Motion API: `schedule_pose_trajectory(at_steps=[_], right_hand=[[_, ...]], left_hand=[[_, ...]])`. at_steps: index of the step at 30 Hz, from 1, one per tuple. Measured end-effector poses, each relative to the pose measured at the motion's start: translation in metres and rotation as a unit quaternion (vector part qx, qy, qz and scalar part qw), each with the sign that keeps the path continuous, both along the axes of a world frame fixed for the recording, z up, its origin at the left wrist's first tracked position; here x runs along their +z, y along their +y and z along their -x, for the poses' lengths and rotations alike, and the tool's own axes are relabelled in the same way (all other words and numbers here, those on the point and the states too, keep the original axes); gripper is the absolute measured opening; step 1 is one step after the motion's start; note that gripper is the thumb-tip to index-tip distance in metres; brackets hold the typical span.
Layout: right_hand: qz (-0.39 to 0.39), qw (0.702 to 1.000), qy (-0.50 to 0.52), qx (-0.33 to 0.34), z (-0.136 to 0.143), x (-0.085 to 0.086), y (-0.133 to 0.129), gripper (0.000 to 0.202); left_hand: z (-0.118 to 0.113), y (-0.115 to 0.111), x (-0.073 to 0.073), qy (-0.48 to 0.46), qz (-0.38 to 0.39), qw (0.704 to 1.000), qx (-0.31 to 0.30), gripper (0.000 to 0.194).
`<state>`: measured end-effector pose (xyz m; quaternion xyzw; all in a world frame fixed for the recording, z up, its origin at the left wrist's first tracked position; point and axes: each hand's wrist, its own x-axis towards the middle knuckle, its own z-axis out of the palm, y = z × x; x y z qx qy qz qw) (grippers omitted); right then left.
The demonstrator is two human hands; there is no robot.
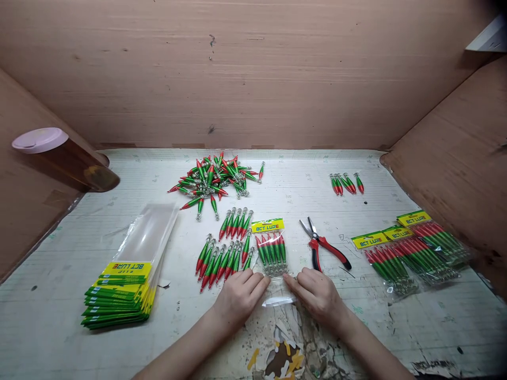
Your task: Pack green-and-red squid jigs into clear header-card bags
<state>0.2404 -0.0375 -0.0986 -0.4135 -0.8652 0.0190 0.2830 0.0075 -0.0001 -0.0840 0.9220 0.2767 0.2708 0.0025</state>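
A clear plastic bag (271, 253) with a yellow "BCT LURE" header lies flat on the table, several red and green squid jigs lined up inside it. At its lower left edge my left hand (242, 290) is closed, fingers and thumb pressed on the film. My right hand (317, 293) pinches the lower right edge in the same way. Between the two hands the bag's bottom end shows as a bare flap. Rows of loose squid jigs (222, 261) lie just left of the bag, close to my left hand. Red-handled pliers (322, 245) rest beyond my right hand, with jaws apart.
A stack of flat header bags (119, 290) sits at left. Behind lies a pile of squid jigs (214, 179), and a few more jigs (346, 183) at back right. Filled bags (412, 248) overlap at right. A pink-lidded bottle (67, 158) stands at far left. Cardboard walls (253, 79) surround the table.
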Motion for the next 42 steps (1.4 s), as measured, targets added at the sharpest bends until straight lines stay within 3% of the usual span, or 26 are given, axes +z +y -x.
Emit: schedule_pose_trajectory(at_steps=[10, 16, 18, 24, 28, 37, 42], right_hand=[[0.033, 0.998, 0.045, -0.014, 0.004, 0.002, 0.001, 0.02], [0.04, 0.998, 0.04, -0.003, 0.002, -0.001, -0.005, 0.014], [0.051, 0.998, 0.042, -0.004, 0.002, -0.001, -0.006, 0.016], [0.136, 0.985, 0.082, -0.07, 0.011, 0.005, -0.006, 0.024], [0.173, 0.97, 0.1, -0.135, 0.02, 0.007, -0.006, 0.023], [0.147, 0.951, 0.091, -0.256, 0.039, -0.008, -0.013, 0.03], [0.134, 0.943, 0.085, -0.293, 0.046, -0.011, -0.013, 0.032]], left_hand=[[0.0, -0.005, 0.003, 0.005, 0.024, 0.998, 0.057, 0.013], [0.009, -0.005, 0.003, -0.012, 0.005, 1.0, -0.023, 0.015], [0.011, -0.006, 0.003, -0.024, 0.033, 0.999, -0.017, 0.016], [0.002, -0.019, 0.001, -0.077, 0.166, 0.978, 0.098, 0.016], [-0.008, -0.027, -0.001, -0.095, 0.195, 0.962, 0.165, 0.012], [-0.022, -0.034, 0.004, -0.107, 0.278, 0.915, 0.273, 0.018], [-0.034, -0.037, 0.002, -0.073, 0.241, 0.903, 0.349, 0.021]])
